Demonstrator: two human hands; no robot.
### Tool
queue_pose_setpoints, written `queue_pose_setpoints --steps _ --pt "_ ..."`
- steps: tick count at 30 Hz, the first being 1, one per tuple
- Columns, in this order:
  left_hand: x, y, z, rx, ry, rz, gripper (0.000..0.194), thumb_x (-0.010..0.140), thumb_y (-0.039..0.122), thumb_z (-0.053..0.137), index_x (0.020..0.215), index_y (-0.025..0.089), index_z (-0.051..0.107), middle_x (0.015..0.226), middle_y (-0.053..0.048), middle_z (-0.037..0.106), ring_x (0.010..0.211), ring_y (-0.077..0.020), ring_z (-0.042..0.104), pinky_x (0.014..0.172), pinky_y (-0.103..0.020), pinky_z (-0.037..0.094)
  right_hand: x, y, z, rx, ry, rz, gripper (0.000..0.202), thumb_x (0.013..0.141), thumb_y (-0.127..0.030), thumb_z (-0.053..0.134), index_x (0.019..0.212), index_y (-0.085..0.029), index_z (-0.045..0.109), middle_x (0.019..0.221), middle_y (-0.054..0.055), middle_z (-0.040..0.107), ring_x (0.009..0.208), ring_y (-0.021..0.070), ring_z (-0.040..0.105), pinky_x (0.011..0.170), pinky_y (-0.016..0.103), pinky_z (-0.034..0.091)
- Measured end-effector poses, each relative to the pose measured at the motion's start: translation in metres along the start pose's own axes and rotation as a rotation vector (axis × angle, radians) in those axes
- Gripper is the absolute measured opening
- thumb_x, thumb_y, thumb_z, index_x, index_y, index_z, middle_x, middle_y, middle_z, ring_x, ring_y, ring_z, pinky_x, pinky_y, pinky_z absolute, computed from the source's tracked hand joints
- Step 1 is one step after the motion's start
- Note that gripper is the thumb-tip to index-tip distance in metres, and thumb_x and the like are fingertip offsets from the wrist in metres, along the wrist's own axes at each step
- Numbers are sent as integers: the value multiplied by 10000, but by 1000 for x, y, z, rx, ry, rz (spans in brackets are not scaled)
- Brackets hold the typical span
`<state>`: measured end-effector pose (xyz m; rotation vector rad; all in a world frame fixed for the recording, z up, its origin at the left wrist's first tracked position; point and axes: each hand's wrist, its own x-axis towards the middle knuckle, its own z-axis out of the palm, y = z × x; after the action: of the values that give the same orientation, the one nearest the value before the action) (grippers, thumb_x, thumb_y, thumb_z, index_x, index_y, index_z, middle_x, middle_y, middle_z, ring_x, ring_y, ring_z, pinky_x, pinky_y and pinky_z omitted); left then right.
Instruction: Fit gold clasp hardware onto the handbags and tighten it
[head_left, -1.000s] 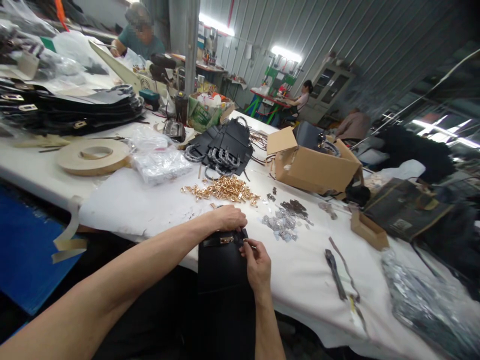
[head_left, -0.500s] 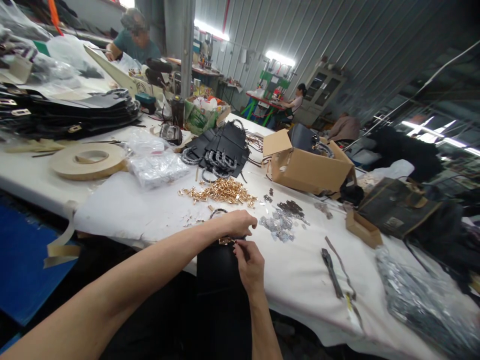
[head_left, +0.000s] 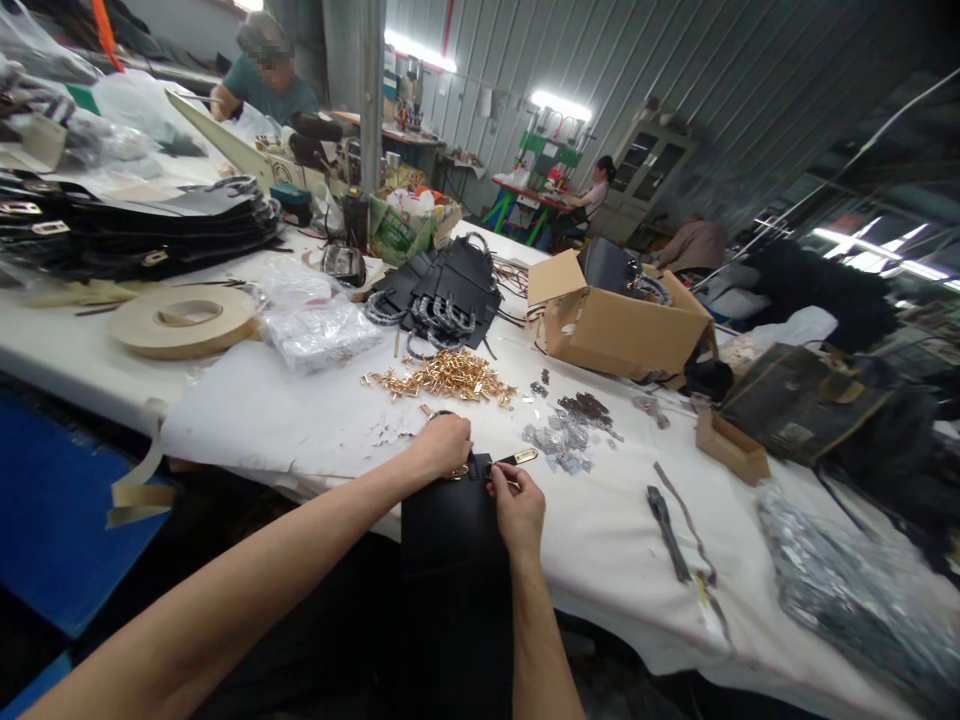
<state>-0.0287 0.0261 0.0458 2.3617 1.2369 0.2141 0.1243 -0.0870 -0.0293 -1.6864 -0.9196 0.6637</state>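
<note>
A black leather bag panel [head_left: 454, 525] hangs over the table's front edge, with gold hardware [head_left: 459, 472] at its top. My left hand [head_left: 444, 447] is closed at the panel's top edge, beside a braided handle partly hidden behind it. My right hand [head_left: 520, 508] pinches at the top right corner, on a short black strap [head_left: 517, 459] whose gold-plated tip points right. The fingertips partly cover the spot where strap and panel meet. Just beyond the hands lies a heap of gold fittings [head_left: 457, 377], and to its right a pile of silver metal plates [head_left: 561, 440].
Black panels with braided handles [head_left: 450, 295] lie behind the gold heap. A cardboard box [head_left: 622, 335] stands at the back right. A tape roll [head_left: 184, 320] and plastic-wrapped pack [head_left: 322, 335] are left; a dark tool [head_left: 666, 532] lies right. Other people sit farther back.
The strap with the gold tip now sticks out to the right above my right hand. My left hand has shifted left and down, and my right hand slightly right.
</note>
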Motion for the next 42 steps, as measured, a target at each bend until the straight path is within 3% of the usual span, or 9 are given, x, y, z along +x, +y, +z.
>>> queue_pose_setpoints --steps 4,11,18,27,42 --pt "-6 -6 3 64 -7 -99 253 895 261 569 960 119 768 1011 -185 759 988 -298 723 868 -357 560 3 1 -3 7 -24 -5 428 819 -536 746 1002 -149 747 693 47 731 634 200 694 636 305 566" --pt "4 13 18 78 -32 -188 434 904 470 606 1048 90 761 1084 -239 748 1056 -360 713 889 -401 572 0 -1 -4 45 -52 -29 402 818 -526 742 980 -158 743 771 57 742 656 193 680 645 309 568" --pt "9 9 23 -15 -95 -268 485 894 545 593 1050 117 759 1092 -217 760 1053 -338 725 877 -369 566 -2 5 -4 25 -79 -48 403 858 -533 713 1029 -169 734 763 48 732 687 200 678 664 308 564" --pt "10 1 37 -148 -84 -306 398 896 492 580 998 143 741 1080 -176 773 1045 -304 728 851 -332 554 -2 6 -4 -101 -72 -206 357 923 -475 650 1101 -192 773 926 80 731 796 209 663 736 320 540" --pt "-3 6 48 -293 39 -391 298 927 478 579 944 205 697 1040 -100 775 962 -255 713 768 -299 518 -4 3 -1 -220 -83 -397 292 973 -376 593 1117 -216 790 856 52 653 760 197 607 739 325 500"
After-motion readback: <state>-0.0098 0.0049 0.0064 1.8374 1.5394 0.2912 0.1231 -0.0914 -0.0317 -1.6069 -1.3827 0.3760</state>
